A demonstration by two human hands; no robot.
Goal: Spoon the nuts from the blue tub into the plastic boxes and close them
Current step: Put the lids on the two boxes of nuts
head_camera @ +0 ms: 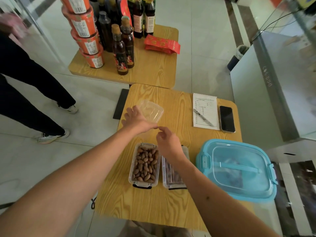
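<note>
Clear plastic box (151, 111) in left hand (136, 119) grip; right hand (168, 142) loosely curled, empty.

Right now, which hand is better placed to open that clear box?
Probably the right hand: its pinched fingers sit at the near edge of the clear box, free to lift the lid. The left hand is already gripping the box, steadying it.

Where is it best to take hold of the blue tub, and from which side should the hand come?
Probably by the bar handle across the middle of the lid, coming from above. The blue tub sits flat on the table with its lid on, and the wide body looks too big for one hand.
</note>
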